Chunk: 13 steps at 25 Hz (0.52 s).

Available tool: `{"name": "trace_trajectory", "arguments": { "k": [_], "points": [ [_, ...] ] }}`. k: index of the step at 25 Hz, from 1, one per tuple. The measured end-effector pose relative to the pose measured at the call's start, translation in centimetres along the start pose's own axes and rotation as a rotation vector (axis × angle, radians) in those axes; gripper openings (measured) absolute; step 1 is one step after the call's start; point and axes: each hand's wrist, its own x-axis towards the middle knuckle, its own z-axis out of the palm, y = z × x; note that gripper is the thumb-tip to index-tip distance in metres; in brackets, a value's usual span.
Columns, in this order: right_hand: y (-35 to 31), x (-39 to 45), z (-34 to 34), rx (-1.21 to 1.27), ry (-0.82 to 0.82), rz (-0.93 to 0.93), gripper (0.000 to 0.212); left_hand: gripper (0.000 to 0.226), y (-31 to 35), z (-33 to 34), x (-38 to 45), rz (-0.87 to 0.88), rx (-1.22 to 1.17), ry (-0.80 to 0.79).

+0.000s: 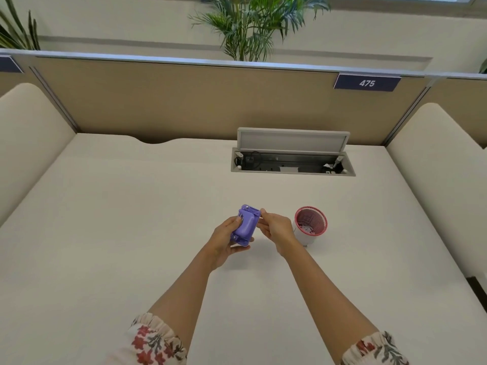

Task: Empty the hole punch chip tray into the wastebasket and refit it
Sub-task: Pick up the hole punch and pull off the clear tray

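A small purple hole punch (245,224) is held above the white desk (131,219), gripped from below and the left by my left hand (226,239). My right hand (275,227) pinches the punch's right edge with thumb and fingers closed on it. Whether the chip tray is on the punch cannot be told; my hands hide its underside. Just right of my right hand stands a small round wastebasket (311,223), white outside with a pink rim and a patterned lining, with bits of paper at its bottom.
An open cable hatch (292,158) with a raised lid is set into the desk at the back right. A tan partition (184,101) with a "475" label (367,83) closes off the far edge. Cream padded side panels flank the desk on both sides.
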Motion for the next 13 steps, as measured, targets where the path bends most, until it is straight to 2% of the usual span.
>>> {"name": "trace_trajectory", "arguments": {
  "k": [3, 5, 8, 13],
  "points": [
    [0.4, -0.9, 0.5, -0.144, 0.099, -0.147, 0.035, 0.025, -0.5, 0.0, 0.2, 0.023, -0.007, 0.038],
    [0.6, -1.9, 1.1, -0.259, 0.019, -0.231, 0.036, 0.026, -0.6, 0.0, 0.4, 0.037, -0.019, 0.045],
    [0.9, -2.6, 1.4, -0.373, -0.085, -0.312, 0.022, 0.03, -0.1, 0.4, 0.6, 0.017, -0.064, 0.062],
    [0.7, -3.0, 0.8, -0.475, -0.19, -0.345, 0.021, 0.043, 0.6, 0.1, 0.9, -0.052, -0.075, 0.144]
  ]
}}
